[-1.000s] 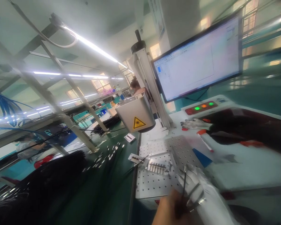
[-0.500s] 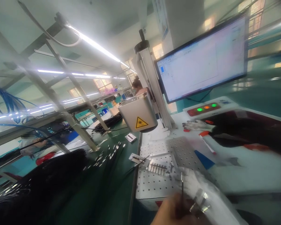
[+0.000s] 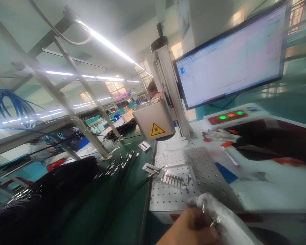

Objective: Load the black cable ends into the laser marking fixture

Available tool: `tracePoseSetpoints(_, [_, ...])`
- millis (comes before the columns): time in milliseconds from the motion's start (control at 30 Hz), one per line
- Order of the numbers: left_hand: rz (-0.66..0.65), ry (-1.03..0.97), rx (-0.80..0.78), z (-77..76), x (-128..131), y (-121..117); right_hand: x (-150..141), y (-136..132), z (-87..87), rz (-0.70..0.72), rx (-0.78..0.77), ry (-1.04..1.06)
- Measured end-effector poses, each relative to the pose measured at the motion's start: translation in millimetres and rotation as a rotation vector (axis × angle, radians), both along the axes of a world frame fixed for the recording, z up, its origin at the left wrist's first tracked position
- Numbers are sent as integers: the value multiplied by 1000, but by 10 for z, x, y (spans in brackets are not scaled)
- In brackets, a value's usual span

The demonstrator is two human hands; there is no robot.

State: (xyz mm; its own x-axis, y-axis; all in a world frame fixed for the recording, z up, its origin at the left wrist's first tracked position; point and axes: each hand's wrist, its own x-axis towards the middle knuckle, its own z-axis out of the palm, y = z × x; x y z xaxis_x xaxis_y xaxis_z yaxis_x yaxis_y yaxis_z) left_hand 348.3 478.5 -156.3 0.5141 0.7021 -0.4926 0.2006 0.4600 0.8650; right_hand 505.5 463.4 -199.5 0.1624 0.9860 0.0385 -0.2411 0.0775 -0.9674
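At the lower edge, my bare left hand point(image 3: 191, 226) is closed around thin dark cables with metal end pieces point(image 3: 215, 222). My right hand point(image 3: 214, 206), in a white glove, is against it with fingers curled around one cable's shiny tip point(image 3: 203, 206). How many cables are between the hands is hidden. Just beyond them lies a metal fixture point(image 3: 174, 181) with a row of slots, on a perforated plate point(image 3: 165, 200). One dark cable point(image 3: 153, 174) rests across a flat strip at the fixture's left end.
A laser head point(image 3: 154, 119) with a yellow warning sign hangs above the plate. Several cables with metal ends point(image 3: 122, 161) lie on the green table point(image 3: 127, 211), left of a dark cable bundle point(image 3: 63, 183). At right are a monitor point(image 3: 232, 58), a lit button panel point(image 3: 228, 117), gloves point(image 3: 216, 134) and a marker point(image 3: 230, 156).
My gloved right hand has closed in against my left hand, and the upright cable tip is now at its fingers. The view has shifted slightly; the fixture stays in place.
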Motion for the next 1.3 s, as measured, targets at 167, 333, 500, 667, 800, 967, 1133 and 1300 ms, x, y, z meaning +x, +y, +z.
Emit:
tracePoseSetpoints(167, [-39,-157,-22,162,100,-4,-56,-30,3,56,-3,44])
tracePoseSetpoints(333, [-49,-168,-1,207,114,5,-112,-6,-15,114,2,58])
tracePoseSetpoints(500, [3,-139,-22,170,97,-7,-95,-26,-41,262,53,-25])
tracePoseSetpoints(667, [38,-311,-58,138,127,-14,-109,17,-138,333,170,-174])
tracePoseSetpoints(800, [81,-332,-91,129,161,-22,-153,97,-196,142,326,-349])
tracePoseSetpoints(967, [170,-354,-103,92,156,-8,-148,152,-52,-316,851,-992])
tracePoseSetpoints(1133, [125,-350,-127,38,97,54,-125,215,23,-362,974,-1218])
tracePoseSetpoints(1300, [-42,-287,-154,13,-148,190,-95,204,-57,-407,1159,-1359])
